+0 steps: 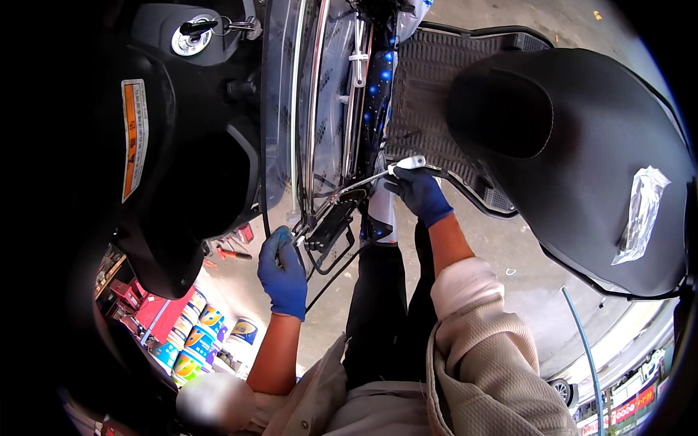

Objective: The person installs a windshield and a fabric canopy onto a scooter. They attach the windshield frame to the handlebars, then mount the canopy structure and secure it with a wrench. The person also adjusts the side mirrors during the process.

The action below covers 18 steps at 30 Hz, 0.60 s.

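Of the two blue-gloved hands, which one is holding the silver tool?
The right hand: its fingers are at the handle of the silver tool. The left hand has no such tool and is beside the black bracket.

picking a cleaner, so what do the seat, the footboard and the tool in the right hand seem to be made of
The seat: matte black, probably synthetic leather, given the curved stitch line.
The footboard: dull, likely rubber or plastic, judging by its moulded tread.
The tool: its shiny silvery shaft looks like metal; the smooth white handle suggests plastic, but could be otherwise.
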Motion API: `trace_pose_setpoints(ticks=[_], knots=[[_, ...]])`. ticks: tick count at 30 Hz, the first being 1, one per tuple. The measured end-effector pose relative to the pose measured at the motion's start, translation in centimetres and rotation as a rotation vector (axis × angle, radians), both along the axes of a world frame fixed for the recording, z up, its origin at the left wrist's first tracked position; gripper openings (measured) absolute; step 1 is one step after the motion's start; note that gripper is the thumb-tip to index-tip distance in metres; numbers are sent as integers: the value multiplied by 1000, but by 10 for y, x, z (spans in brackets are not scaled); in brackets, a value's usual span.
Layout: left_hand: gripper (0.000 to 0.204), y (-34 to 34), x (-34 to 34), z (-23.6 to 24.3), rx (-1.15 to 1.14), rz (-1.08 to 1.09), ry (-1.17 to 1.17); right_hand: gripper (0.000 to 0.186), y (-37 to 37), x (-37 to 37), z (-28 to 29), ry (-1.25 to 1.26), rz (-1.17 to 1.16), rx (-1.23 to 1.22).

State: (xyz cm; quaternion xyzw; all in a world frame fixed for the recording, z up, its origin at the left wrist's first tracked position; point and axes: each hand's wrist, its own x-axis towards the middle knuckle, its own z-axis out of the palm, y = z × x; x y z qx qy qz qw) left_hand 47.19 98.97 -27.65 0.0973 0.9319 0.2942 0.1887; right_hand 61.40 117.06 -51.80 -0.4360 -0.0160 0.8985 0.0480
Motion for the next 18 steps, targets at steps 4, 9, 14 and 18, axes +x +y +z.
trace_pose_setpoints(ticks=[4, 9, 14, 18], knots=[[24, 0, 2, -3, 19, 21, -2, 22, -31, 37, 3, -28, -133, -116], [25, 0, 0, -4, 29, -5, -14, 36, -57, 67, 12, 71, -167, -239], [26, -1, 2, -3, 39, -4, -19, 55, -36, 75, 23, 161, -176, -189], [26, -2, -1, -4, 24, -31, -14, 53, -12, 87, 26, 31, -95, -85]])
